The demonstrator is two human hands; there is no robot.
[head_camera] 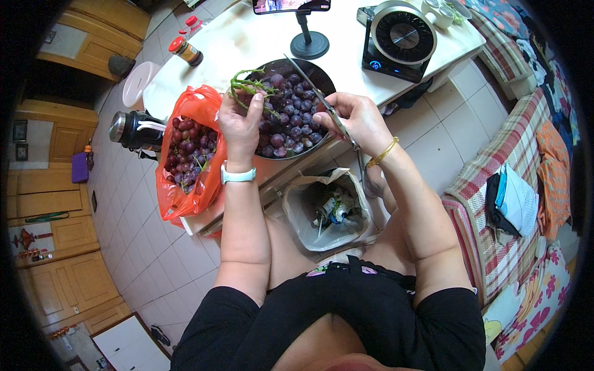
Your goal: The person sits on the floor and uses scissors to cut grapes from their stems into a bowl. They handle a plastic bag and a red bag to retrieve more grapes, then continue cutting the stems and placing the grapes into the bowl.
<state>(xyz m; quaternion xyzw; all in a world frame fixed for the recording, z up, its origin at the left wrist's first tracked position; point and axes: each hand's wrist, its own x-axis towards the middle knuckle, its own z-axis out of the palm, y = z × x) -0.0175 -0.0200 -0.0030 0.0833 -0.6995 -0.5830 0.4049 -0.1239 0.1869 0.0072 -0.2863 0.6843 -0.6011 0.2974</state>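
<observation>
My left hand (242, 121) pinches a green grape stem (246, 88), bare where it shows, over the left rim of a dark round bowl (328, 76). Purple grapes (290, 109) fill much of that bowl. In my right hand (355, 118) is a knife (310, 81), its long slim blade slanting up and left across the grapes. Part of its handle is hidden by my fingers. To the left of my left hand, a red plastic bag (204, 204) stands open with reddish-purple grapes (188, 143) inside.
Below the white table's (222, 51) edge stands a lined waste bin (297, 227) with scraps. A phone (290, 5) on a stand (309, 45), an induction cooker (394, 69) bearing a round pan-like object (403, 32), a red-lidded jar (186, 51) and a flask (137, 130) surround the bowl.
</observation>
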